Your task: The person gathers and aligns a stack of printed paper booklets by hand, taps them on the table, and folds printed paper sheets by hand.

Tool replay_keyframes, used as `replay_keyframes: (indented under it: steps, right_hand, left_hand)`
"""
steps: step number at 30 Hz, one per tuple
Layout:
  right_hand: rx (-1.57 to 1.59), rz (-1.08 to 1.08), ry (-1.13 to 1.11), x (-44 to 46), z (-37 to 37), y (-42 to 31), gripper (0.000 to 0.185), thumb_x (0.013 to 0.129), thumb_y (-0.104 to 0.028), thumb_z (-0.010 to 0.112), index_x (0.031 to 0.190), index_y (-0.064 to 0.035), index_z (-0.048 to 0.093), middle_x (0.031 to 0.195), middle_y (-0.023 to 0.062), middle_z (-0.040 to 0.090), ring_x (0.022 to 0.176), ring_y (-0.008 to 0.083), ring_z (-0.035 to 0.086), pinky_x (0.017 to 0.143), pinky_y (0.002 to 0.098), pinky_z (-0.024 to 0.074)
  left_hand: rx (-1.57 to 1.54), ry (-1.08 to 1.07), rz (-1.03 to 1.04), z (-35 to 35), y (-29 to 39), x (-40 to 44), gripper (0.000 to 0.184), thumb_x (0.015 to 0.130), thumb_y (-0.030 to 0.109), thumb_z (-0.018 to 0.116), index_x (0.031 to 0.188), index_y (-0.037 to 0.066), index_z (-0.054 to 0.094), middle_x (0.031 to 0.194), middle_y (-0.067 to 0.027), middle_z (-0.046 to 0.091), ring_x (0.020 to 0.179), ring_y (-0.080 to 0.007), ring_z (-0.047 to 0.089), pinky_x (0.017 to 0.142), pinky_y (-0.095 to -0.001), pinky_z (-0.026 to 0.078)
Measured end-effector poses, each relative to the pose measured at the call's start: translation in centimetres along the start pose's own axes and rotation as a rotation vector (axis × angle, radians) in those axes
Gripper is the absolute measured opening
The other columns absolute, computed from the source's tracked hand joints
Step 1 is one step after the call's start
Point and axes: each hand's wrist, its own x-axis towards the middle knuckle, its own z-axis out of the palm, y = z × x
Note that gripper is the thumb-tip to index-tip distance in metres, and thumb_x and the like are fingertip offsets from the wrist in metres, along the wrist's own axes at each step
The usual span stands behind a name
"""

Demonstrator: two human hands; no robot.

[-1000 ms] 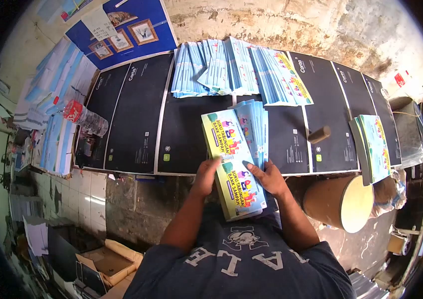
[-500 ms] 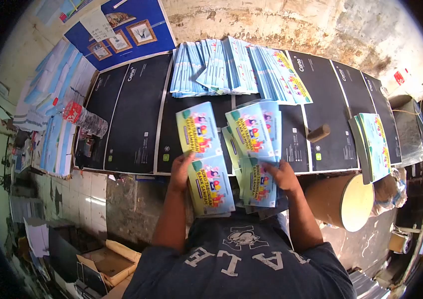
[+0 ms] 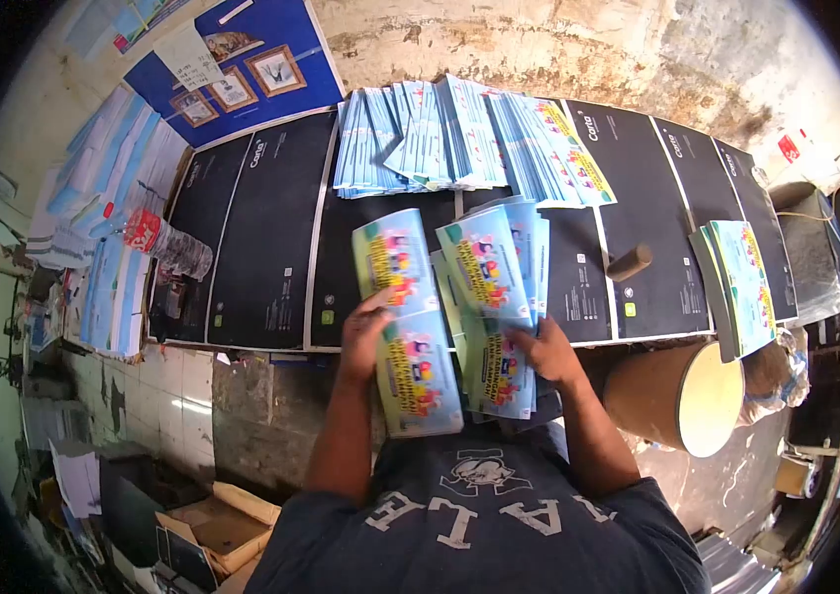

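Note:
Gripped by its left edge, a long printed booklet sheet with two colourful covers is in my left hand. My right hand holds a bundle of similar booklet sheets by its right side, the sheets loosely fanned, with blue ones behind. A narrow gap separates the two. Both extend over the front edge of the black-topped table. Fanned rows of light blue booklets lie at the back of the table, with covers showing on their right end.
A wooden stick stands at the right of the table, near another booklet stack. At the left are a plastic bottle and paper piles. A round drum and open cardboard box are below.
The single stack held between both hands has separated into two portions. My left hand has moved left with one portion; my right hand keeps the other.

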Motion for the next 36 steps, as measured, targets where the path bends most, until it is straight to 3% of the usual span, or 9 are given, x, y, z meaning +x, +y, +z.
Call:
replay_keyframes:
  steps: [3,13,18,22,25,28,32,33,36]
  right_hand:
    - [-0.041,-0.042,0.017,0.6,2.4,-0.5,0.081,0.085,-0.057,0.073,0.119,0.0163,0.060,0.123,0.0310,0.060,0.115,0.0312,0.060,0.096,0.0418,0.0488]
    - [0.238,0.105,0.043,0.3,-0.1,0.7,0.041,0.093,-0.024,0.070,0.118,0.0084,0.063,0.104,0.0144,0.072,0.091,0.0171,0.067,0.082,0.0319,0.0531]
    - [0.011,-0.102,0.092,0.6,1.7,0.3,0.071,0.084,-0.048,0.078,0.121,0.0098,0.061,0.110,0.0213,0.070,0.100,0.0249,0.067,0.090,0.0381,0.0515]
    - [-0.096,-0.304,0.058,0.9,3.0,0.2,0.071,0.083,-0.042,0.081,0.124,0.0107,0.058,0.116,0.0227,0.067,0.107,0.0252,0.063,0.098,0.0407,0.0476]
    - [0.117,0.090,0.015,-0.6,2.3,-2.8,0.058,0.088,-0.034,0.077,0.121,0.0109,0.060,0.110,0.0185,0.070,0.098,0.0212,0.066,0.091,0.0361,0.0509]
    - [0.115,0.116,0.060,-0.1,1.2,-1.1,0.054,0.089,-0.032,0.076,0.119,0.0111,0.061,0.105,0.0156,0.072,0.093,0.0191,0.067,0.087,0.0336,0.0522]
    - [-0.083,-0.078,0.114,-0.1,1.2,-0.1,0.043,0.090,-0.026,0.072,0.121,0.0031,0.064,0.120,0.0252,0.061,0.108,0.0310,0.060,0.098,0.0421,0.0467]
    - [-0.409,-0.154,0.158,-0.5,1.3,-0.6,0.039,0.089,-0.023,0.070,0.121,-0.0004,0.065,0.128,0.0303,0.051,0.120,0.0415,0.046,0.108,0.0460,0.0370]
    - [-0.569,-0.201,0.096,-0.4,2.3,0.9,0.068,0.087,-0.031,0.072,0.142,-0.0022,0.044,0.140,0.0297,0.045,0.132,0.0504,0.030,0.113,0.0500,0.0302]
  left_hand:
    - [0.249,0.026,0.010,3.6,-2.7,0.6,0.075,0.092,-0.002,0.061,0.157,0.004,0.025,0.137,-0.0145,0.057,0.116,-0.0190,0.060,0.100,-0.0350,0.050]
    - [0.070,0.096,0.117,-1.8,-0.6,0.6,0.066,0.095,-0.004,0.051,0.156,0.003,0.026,0.141,-0.0141,0.054,0.123,-0.0212,0.057,0.104,-0.0363,0.047]
    - [0.061,-0.015,0.113,1.5,-1.7,0.7,0.075,0.094,-0.005,0.053,0.159,0.007,0.018,0.145,-0.0140,0.050,0.124,-0.0214,0.056,0.106,-0.0368,0.046]
    - [0.222,0.047,0.106,4.7,-6.0,1.2,0.084,0.091,-0.004,0.066,0.159,0.007,0.018,0.144,-0.0096,0.051,0.120,-0.0133,0.053,0.103,-0.0300,0.044]
    - [0.152,0.067,0.102,3.4,-5.2,1.1,0.073,0.096,-0.003,0.059,0.158,0.006,0.022,0.143,-0.0086,0.053,0.122,-0.0137,0.054,0.103,-0.0305,0.044]
    - [0.075,0.128,0.078,0.6,-3.8,1.2,0.065,0.099,-0.001,0.053,0.157,0.006,0.025,0.144,-0.0092,0.053,0.123,-0.0149,0.055,0.104,-0.0321,0.045]
    - [0.120,0.169,0.151,-1.3,-1.0,0.5,0.064,0.100,0.001,0.050,0.157,0.006,0.022,0.142,-0.0133,0.053,0.122,-0.0197,0.057,0.103,-0.0349,0.048]
    - [0.117,0.173,0.158,-1.9,0.0,0.5,0.063,0.100,0.001,0.047,0.157,0.005,0.022,0.142,-0.0156,0.053,0.120,-0.0226,0.059,0.103,-0.0366,0.049]
    - [-0.034,0.235,0.115,-2.0,1.0,-0.1,0.062,0.100,0.000,0.046,0.157,0.005,0.022,0.143,-0.0158,0.052,0.120,-0.0226,0.059,0.102,-0.0363,0.050]
